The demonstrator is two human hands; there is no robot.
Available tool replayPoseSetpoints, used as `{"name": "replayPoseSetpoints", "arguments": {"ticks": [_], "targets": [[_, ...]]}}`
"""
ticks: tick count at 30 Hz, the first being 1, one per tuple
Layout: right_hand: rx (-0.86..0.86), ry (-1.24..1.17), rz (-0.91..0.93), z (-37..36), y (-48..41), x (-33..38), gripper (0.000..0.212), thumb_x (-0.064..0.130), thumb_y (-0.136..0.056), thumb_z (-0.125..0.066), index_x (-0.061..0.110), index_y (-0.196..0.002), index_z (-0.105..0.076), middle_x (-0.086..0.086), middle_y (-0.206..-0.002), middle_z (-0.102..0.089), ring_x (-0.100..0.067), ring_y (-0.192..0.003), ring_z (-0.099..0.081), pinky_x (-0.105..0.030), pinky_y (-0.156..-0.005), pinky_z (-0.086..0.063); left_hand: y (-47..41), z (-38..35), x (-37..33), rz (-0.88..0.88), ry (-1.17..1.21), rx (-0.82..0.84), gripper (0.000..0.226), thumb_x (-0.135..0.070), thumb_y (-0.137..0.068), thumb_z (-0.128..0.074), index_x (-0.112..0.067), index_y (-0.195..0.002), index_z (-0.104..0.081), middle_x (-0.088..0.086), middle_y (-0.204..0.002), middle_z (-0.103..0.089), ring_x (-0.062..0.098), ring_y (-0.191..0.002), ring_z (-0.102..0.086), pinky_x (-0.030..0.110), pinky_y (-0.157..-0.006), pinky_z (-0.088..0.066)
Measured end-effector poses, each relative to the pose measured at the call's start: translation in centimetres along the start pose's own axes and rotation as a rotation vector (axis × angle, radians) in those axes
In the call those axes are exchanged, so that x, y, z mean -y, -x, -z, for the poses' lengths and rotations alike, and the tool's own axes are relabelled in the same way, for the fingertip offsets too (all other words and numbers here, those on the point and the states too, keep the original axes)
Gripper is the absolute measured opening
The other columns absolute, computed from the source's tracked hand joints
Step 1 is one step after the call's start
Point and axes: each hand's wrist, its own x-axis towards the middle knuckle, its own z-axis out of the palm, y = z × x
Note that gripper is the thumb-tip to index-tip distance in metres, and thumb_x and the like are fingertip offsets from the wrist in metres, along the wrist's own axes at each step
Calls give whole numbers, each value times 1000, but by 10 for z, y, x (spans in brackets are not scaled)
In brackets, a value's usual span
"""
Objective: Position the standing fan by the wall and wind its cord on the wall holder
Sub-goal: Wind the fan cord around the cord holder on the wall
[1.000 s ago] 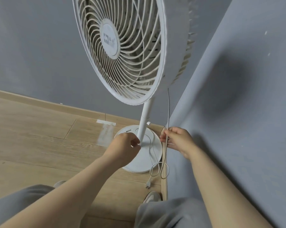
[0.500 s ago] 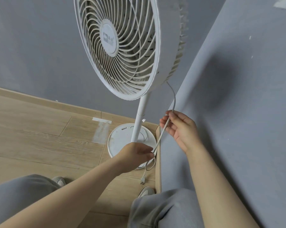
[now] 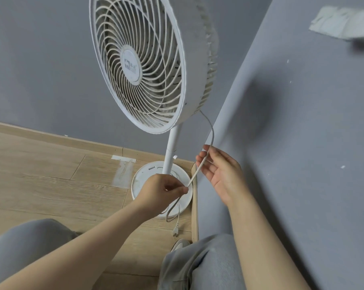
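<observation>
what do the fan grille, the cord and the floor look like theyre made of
Fan grille: matte white plastic, judging by its thick moulded ribs. Cord: white, smooth, probably rubbery insulation; it bends softly. Floor: light wood-grain planks, laminate or wood, unclear which.

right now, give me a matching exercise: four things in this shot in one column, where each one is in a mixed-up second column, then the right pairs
Things
1. left hand
2. right hand
3. plug
4. fan base

Places or states
A. lying on the wooden floor in front of the base
B. pinching the cord low, over the base
C. standing in the corner where the two grey walls meet
D. open, cord running across its fingers, higher up

Pairs: 1-B, 2-D, 3-A, 4-C
</observation>
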Motion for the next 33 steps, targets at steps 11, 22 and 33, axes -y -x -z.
{"name": "replayPoseSetpoints", "arguments": {"ticks": [11,22,33], "targets": [[-37,-77,53,-21,63,35,17,9,-95,-51,4,-103,-66,-4,-77,-71,-14,-72,-72,-31,-85,-54,39,36,-46,-105,-52,-141,10,-22,-86,-68,-20,-89,-77,-6,-80,-74,3,-70,-65,6,-55,-41],[-135,244,312,-19,123,98,17,10,-91,-59,12,-81,-72,4,-61,-64,-5,-57,-60,-17,-61,-54,57,50,-141,-258,-121,-100,19,-24,-92,-55,-15,-92,-72,8,-90,-75,27,-87,-68,43,-83,-55],[-213,472,556,-28,144,162,27,16,-94,-54,17,-74,-70,7,-52,-55,-10,-50,-45,-15,-54,-41,30,53,-228,-485,-258,-113,27,-18,-83,-69,-18,-110,-69,-5,-108,-71,13,-87,-68,23,-84,-50]]}}
